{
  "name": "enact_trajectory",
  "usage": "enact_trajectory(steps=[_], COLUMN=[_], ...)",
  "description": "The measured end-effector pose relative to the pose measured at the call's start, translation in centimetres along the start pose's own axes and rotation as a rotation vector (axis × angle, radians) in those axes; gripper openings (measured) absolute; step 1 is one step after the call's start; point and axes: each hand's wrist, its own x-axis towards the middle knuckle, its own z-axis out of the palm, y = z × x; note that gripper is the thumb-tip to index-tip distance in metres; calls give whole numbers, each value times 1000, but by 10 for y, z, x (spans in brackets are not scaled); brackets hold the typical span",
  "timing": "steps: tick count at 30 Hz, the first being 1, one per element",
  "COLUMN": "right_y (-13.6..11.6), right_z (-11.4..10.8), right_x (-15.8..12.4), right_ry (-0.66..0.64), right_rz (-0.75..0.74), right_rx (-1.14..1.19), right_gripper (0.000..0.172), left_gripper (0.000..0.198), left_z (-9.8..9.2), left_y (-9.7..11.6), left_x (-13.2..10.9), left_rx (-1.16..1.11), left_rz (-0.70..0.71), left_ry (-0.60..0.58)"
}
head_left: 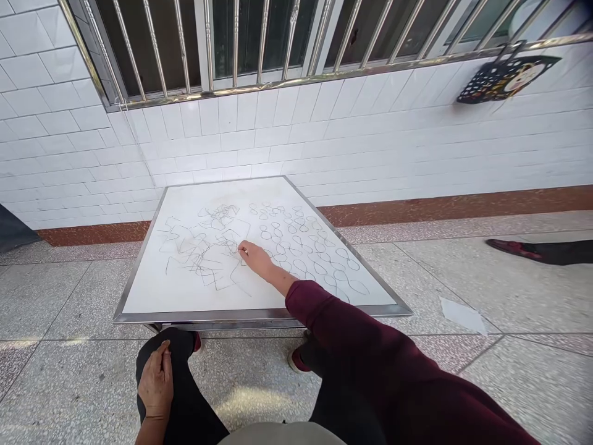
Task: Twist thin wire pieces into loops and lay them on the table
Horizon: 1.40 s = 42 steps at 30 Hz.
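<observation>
My right hand (256, 257) reaches over the white tabletop (143, 293), its fingertips pinched together low at the edge of a tangle of thin dark wire pieces (204, 250). What sits between those fingertips is too small to make out. To the right of the hand, several thin wire loops (319, 247) with tails lie spread in slanting rows. My left hand (156, 378) rests on my left knee, thumb pressed against the fingers; anything in it is too small to tell. Bent, angular wires on the left side lie loose and overlap.
A metal frame (259, 314) edges the table, which stands near a white tiled wall (259, 139) under a barred window. A dark patterned basket (507, 79) hangs from the bars. At right, another person's shoe and leg (537, 251) show, near a white sheet (462, 315) on the floor.
</observation>
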Motion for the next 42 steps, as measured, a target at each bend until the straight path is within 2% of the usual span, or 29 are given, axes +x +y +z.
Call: enact_trajectory(steps=[8,17,26,34,38,42], right_y=[4,5,2,2,0,-1], right_z=[-22,-14,-26,-16,-10,-4], right_x=[9,-1,17,32,38,39], right_ry=[80,118,149,6,-100,-185], right_rz=[0,52,91,356,483,597], right_rx=[74,116,245,636,827,995], right_gripper=[24,24,15,18,30,32], left_gripper=[36,36,38,38,38,37], left_z=[0,3,2,4,7,10], left_y=[1,2,9,11,8,6], left_x=[1,1,2,3,2,1], left_rx=[-20,-6,-1,10,9,19], left_rz=[-2,31,10,48,70,74], left_ry=[-18,-5,-38,-24,-19,-28])
